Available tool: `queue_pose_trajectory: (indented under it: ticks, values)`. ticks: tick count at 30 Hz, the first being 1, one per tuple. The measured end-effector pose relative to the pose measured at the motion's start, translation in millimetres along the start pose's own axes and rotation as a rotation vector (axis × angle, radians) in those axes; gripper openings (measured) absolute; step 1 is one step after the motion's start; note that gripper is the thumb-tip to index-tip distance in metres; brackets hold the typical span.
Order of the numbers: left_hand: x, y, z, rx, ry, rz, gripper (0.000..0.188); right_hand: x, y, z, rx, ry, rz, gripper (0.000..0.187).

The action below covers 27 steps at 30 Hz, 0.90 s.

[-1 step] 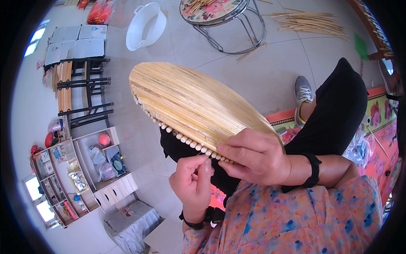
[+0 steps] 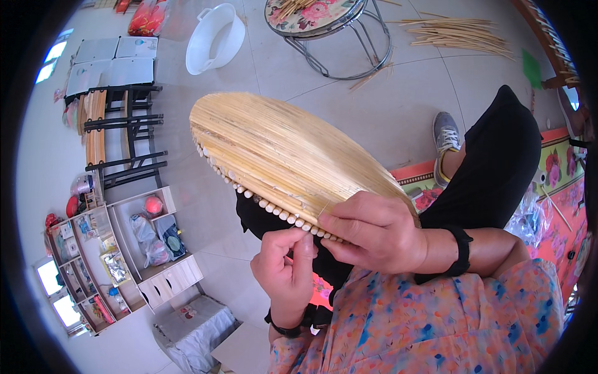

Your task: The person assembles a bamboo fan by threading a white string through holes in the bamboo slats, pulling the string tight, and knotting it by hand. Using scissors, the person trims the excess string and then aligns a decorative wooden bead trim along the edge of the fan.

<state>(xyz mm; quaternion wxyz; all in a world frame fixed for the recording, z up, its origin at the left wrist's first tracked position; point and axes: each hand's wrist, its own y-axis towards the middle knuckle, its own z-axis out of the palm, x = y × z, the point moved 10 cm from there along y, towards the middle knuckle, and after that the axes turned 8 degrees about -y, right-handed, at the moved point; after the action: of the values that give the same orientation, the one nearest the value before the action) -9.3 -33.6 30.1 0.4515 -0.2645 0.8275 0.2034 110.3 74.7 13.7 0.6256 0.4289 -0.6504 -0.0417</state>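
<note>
A rounded mat of pale, straw-coloured stalks (image 2: 280, 143), laid tightly side by side, is held tilted above my lap. Along its near edge the cut round stalk ends show in a row. My right hand (image 2: 380, 234) is closed on that edge, with the fingers on the upper face near the right end. Just left of it and below the rim, my left hand (image 2: 283, 262) makes a pinch, thumb against bent index finger, close to the stalk ends. Whatever sits in that pinch is too small or hidden to make out.
Beyond the mat stand a white plastic basin (image 2: 215, 40) and a round flowered stool (image 2: 317, 19) with metal legs, stalks on its seat. Loose stalks (image 2: 461, 36) lie on the floor at the far right. Folded chairs (image 2: 128, 124) and a shelf unit (image 2: 118, 249) line the left side.
My left hand has shifted very slightly to the right under the edge. The mat and my right hand stay almost where they were.
</note>
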Motion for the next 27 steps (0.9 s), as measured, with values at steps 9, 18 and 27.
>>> queue_pose_trajectory:
  ticks: [9,18,27]
  values:
    - [15.3,-6.0,-5.9,-0.039,-0.096,-0.175,0.022,-0.1,-3.7,5.7,0.03,0.046,0.056,0.032]
    - [18.7,-14.6,-17.9,-0.111,-0.197,-0.15,0.02,5.4,-13.4,13.9,0.046,0.061,0.011,0.024]
    - [20.2,-18.5,-25.1,-0.098,-0.248,-0.109,0.029,7.5,-3.7,13.6,0.059,0.088,0.006,0.028]
